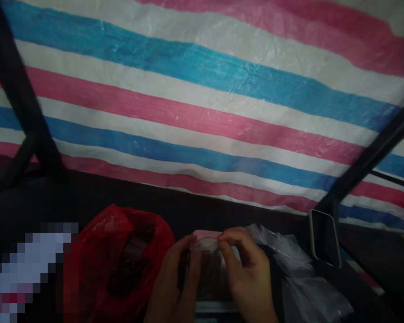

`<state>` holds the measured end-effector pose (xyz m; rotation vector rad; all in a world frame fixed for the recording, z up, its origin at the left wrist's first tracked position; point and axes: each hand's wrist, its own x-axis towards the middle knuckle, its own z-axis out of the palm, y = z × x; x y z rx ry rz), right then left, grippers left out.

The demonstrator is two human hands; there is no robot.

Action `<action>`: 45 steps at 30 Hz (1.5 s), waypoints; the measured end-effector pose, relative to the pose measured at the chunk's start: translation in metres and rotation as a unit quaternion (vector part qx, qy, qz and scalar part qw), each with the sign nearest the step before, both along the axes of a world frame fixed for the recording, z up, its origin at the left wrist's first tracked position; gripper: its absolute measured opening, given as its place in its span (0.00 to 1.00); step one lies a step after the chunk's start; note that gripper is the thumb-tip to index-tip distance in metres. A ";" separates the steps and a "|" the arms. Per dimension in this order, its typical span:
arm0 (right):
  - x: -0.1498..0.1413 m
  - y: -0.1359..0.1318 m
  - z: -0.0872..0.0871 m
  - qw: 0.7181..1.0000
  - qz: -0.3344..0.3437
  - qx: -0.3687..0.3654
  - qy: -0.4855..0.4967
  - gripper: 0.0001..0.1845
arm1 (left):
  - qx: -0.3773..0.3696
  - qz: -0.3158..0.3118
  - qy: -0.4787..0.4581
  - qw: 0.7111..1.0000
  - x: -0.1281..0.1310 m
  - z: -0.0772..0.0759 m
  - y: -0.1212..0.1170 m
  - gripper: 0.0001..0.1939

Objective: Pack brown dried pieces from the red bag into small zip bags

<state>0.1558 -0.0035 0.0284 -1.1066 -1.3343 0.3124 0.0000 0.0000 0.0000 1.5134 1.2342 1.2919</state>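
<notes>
Between my two hands is a small clear plastic bag (209, 271), its top edge pinched at both corners. It looks dark inside, but I cannot make out the contents. My left hand (175, 280) grips the left corner with thumb and fingers. At the right corner, the thumb and forefinger of my right hand (247, 273) are pressed together on the edge. A pink flat thing (207, 233) shows just behind the bag. Below it lies a pale, flat-edged object (217, 307), partly hidden by the bag and hands.
An open red plastic bag (94, 255) with dark contents stands to the left. Several clear plastic bags (289, 253) lie to the right. A phone (325, 237) leans by a dark post (360, 166). A striped plastic sheet (195, 98) hangs behind the dark surface.
</notes>
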 end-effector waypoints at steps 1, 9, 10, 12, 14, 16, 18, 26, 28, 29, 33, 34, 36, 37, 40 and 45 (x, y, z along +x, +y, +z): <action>-0.004 0.000 -0.001 1.000 0.008 -0.006 0.018 0.06 | -0.016 -0.010 -0.009 1.000 0.001 0.000 0.005 0.19; -0.014 0.005 -0.011 0.990 0.012 -0.060 0.131 0.14 | -0.064 -0.011 -0.060 0.996 0.002 -0.001 0.012 0.25; -0.015 0.005 -0.011 0.989 0.013 -0.064 0.131 0.14 | -0.067 -0.011 -0.060 0.996 0.002 0.000 0.012 0.25; -0.017 0.006 -0.010 0.988 0.020 -0.076 0.130 0.14 | -0.079 -0.011 -0.058 0.995 0.003 0.001 0.014 0.26; -0.020 0.006 -0.010 0.987 0.029 -0.088 0.129 0.14 | -0.084 -0.012 -0.055 0.995 0.003 0.001 0.015 0.26; -0.022 0.006 -0.011 0.986 0.034 -0.098 0.130 0.15 | -0.085 -0.014 -0.055 0.995 0.002 0.001 0.016 0.27; -0.022 0.006 -0.013 0.985 0.035 -0.106 0.135 0.17 | -0.084 -0.015 -0.056 0.995 0.002 0.000 0.016 0.27; -0.025 0.010 -0.015 0.984 0.035 -0.080 0.156 0.15 | -0.075 -0.035 -0.051 0.995 0.005 -0.003 0.017 0.27; -0.026 0.010 -0.013 0.982 0.042 -0.070 0.171 0.15 | -0.073 -0.036 -0.052 0.995 0.006 -0.003 0.017 0.27; -0.026 0.010 -0.012 0.980 0.049 -0.073 0.177 0.17 | -0.073 -0.035 -0.053 0.995 0.007 -0.004 0.018 0.27; -0.026 0.009 -0.013 0.976 0.067 -0.090 0.188 0.23 | -0.083 -0.033 -0.060 0.994 0.007 -0.006 0.018 0.27; -0.025 0.009 -0.014 0.975 0.067 -0.092 0.191 0.24 | -0.082 -0.030 -0.063 0.994 0.007 -0.007 0.018 0.27; -0.026 0.010 -0.017 0.973 0.066 -0.095 0.198 0.25 | -0.076 -0.024 -0.064 0.995 0.007 -0.008 0.018 0.26; -0.026 0.010 -0.018 0.972 0.068 -0.098 0.202 0.25 | -0.073 -0.019 -0.065 0.995 0.006 -0.008 0.019 0.26; -0.026 0.011 -0.021 0.968 0.074 -0.102 0.216 0.26 | -0.065 -0.006 -0.073 0.995 0.006 -0.007 0.019 0.26; -0.026 0.011 -0.020 0.968 0.086 -0.089 0.219 0.24 | -0.060 -0.009 -0.063 0.996 0.004 -0.003 0.018 0.25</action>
